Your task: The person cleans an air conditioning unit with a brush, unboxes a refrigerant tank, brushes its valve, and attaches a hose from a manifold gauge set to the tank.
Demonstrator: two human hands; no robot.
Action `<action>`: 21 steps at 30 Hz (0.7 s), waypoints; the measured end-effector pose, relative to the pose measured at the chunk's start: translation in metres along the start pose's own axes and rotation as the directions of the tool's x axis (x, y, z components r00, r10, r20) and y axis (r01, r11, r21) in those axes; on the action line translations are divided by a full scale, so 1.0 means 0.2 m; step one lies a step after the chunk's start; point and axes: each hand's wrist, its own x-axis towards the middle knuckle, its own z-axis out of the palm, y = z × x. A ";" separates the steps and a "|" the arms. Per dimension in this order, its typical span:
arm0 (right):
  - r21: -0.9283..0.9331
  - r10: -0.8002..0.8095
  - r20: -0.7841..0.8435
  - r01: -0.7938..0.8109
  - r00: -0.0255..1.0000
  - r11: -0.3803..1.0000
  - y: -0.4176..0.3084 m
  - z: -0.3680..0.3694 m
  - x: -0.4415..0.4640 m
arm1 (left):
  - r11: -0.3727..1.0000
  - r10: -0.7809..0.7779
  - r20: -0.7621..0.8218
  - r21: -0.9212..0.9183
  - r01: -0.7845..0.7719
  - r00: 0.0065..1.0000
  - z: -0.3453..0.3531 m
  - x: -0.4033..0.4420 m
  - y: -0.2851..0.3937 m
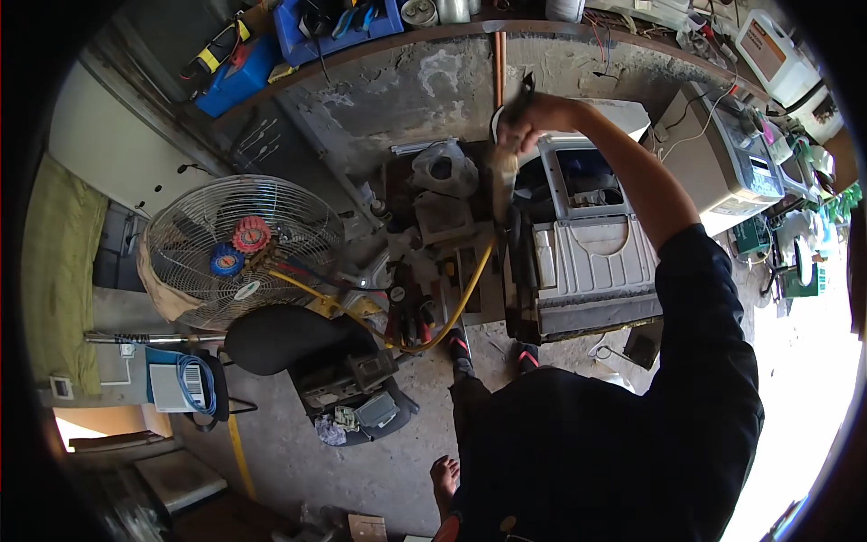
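Brush [505,172] in right hand [535,122], fingers closed around it; pale bristles point downward. Right arm extended forward, bare below a dark sleeve [709,316]. Brush located over the left edge of a pale, boxy unit [601,248]; whether the bristles touch it cannot be told from this angle. Left hand [445,474] low beside the body, released, fingers loosely curled.

Unit: ribbed light panel facing up, rectangular frame [582,176] at its far part, dark strip along the left side. Yellow hose [474,285] runs from near this left side, dips in a curve, and continues leftward toward a red gauge [251,233] and a blue gauge [227,260], both seen against the wire cage of a large fan [194,203].

Between fan and unit: red-and-black tools [411,316] grouped near the hose; farther back, a translucent plastic bag [445,167]. Two dark shoes [461,346] with red marks on the floor, just short of the unit.

Near the fan: black seat [275,339]; beside it a dark box [343,379] and crumpled cloth [331,428].

Outer area: blue bin [370,23] on the far shelf, copper-coloured pipe [498,68] upright against the wall, pale machine [713,163] right of the unit, white jug [777,54] beyond it.
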 end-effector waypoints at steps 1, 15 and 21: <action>-0.280 -0.117 -0.247 0.044 0.962 0.959 0.09 -0.12 0.11 | 0.998 0.049 0.027 0.037 -0.050 0.998 0.00 0.00 0.01; 0.144 -0.137 -0.449 0.223 0.883 0.964 0.04 -0.16 0.02 | 0.996 -0.023 0.059 0.087 0.018 0.998 -0.06 0.13 0.14; -0.543 -0.207 -0.818 -0.602 0.536 0.586 0.30 -0.56 -0.22 | 0.997 -0.057 0.061 0.063 0.053 0.997 -0.16 0.24 0.24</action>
